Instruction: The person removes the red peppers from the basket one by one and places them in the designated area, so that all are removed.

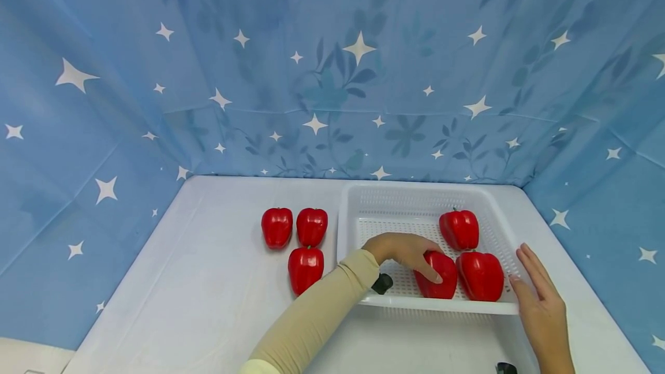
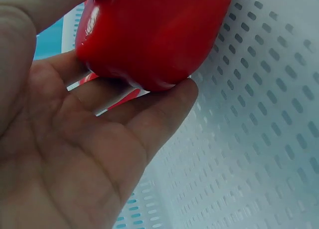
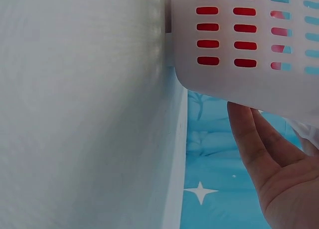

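A red bell pepper (image 1: 441,283) lies in the near part of a white perforated basket (image 1: 426,304), gripped by my left hand (image 1: 407,251). Seen from the left wrist, the fingers curl along one end of that bell pepper (image 2: 149,34), thumb on the other side. Beside it in the basket are two more red bell peppers (image 1: 481,276), one farther back. At the basket's right side, my right hand (image 1: 542,305) touches the rim with straight fingers. The right wrist view has its fingertips against the outer basket wall (image 3: 224,82).
Three red bell peppers, one of them nearest the person (image 1: 305,270), stand on the white table (image 1: 182,281) left of the basket. Dark objects (image 1: 383,283) show by the left forearm and at the bottom edge. A blue star-patterned curtain (image 1: 332,74) surrounds the table.
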`<state>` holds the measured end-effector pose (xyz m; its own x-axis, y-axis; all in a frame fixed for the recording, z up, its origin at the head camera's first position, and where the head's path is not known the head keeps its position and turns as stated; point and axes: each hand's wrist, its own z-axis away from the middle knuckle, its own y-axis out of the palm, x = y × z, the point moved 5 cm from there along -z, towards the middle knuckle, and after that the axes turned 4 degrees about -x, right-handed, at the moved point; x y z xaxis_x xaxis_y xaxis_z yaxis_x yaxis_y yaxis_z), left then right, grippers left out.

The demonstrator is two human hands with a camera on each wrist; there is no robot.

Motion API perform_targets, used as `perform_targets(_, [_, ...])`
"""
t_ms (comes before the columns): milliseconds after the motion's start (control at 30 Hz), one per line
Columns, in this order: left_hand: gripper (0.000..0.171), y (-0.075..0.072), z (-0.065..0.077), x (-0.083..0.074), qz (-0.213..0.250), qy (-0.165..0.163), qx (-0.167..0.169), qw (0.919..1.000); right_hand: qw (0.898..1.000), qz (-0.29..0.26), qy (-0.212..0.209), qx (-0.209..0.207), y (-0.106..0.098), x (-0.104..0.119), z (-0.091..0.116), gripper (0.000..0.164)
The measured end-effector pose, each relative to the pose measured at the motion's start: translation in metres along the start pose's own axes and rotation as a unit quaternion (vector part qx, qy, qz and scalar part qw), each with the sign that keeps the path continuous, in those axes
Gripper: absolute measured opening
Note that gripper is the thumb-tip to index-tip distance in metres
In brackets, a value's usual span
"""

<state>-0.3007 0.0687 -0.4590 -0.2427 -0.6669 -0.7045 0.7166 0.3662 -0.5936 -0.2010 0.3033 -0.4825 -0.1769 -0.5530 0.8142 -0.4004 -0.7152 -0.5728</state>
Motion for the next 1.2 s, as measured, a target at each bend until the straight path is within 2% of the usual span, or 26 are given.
perform_targets(633, [0.052, -0.007, 0.007, -0.005, 0.001, 0.029, -0.036, 0.9989, 1.000, -0.002, 0.002, -0.011, 0.000, 0.001, 0.000, 0.058])
perform_targets(867, [0.048, -0.013, 0.010, -0.009, 0.029, 0.072, -0.051, 0.9957, 1.000, -0.003, -0.002, -0.008, 0.001, 0.000, 0.000, 0.059])
perform_targets(1200, [0.052, -0.028, 0.018, -0.012, 0.081, 0.112, -0.107, 0.9846, 1.000, -0.001, 0.005, -0.008, 0.001, 0.000, -0.001, 0.058])
